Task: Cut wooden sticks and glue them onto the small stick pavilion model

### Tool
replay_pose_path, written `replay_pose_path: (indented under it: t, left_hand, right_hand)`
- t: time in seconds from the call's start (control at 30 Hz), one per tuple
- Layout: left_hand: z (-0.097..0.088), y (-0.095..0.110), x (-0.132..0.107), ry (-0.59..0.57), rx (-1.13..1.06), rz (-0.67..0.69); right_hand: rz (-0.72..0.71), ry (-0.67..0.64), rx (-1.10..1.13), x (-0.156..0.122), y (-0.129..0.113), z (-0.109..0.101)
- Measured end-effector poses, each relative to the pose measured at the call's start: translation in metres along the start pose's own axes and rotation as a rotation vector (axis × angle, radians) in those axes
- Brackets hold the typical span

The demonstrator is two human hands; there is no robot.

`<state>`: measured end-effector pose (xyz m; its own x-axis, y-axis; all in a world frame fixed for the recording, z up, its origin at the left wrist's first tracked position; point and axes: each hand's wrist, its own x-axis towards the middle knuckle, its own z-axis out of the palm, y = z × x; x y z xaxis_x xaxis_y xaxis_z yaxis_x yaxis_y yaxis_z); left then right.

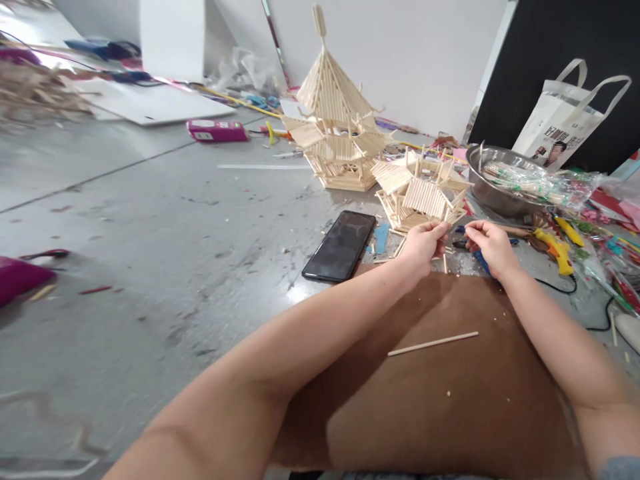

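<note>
My left hand (pixel 424 245) is closed in a pinch on a short wooden stick (pixel 445 261) that hangs down from its fingers, just in front of a small stick-built house model (pixel 419 195). My right hand (pixel 491 245) is beside it, fingers curled together near the same spot; what they pinch is too small to name. A loose long stick (pixel 433 343) lies on the brown cardboard sheet (pixel 450 407) under my forearms. A tall stick pagoda (pixel 334 117) stands farther back.
A black phone (pixel 341 245) lies on the grey floor left of my hands. A metal bowl (pixel 493 190) with bagged sticks, a yellow glue gun (pixel 553 247) with a black cord, a white tote bag (pixel 563 123) and colourful clutter are on the right. A pink box (pixel 217 130) sits far left.
</note>
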<state>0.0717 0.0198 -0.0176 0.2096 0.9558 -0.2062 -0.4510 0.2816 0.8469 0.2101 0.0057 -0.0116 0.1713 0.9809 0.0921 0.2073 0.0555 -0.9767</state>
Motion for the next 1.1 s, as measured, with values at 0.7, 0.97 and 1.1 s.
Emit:
replay_pose_path:
  t: [0.7,0.97,1.1]
  left_hand:
    - [-0.007,0.005,0.007,-0.121,-0.108,-0.005]
    - [-0.008,0.005,0.006,-0.148,-0.120,-0.048]
    - [-0.011,0.003,0.006,-0.177,-0.124,-0.053]
  right_hand:
    - [0.150,-0.039,0.202,0.018,-0.016,0.044]
    - [0.155,0.025,0.179,0.021,-0.017,0.050]
    - [0.166,0.038,0.167,0.020,-0.017,0.050]
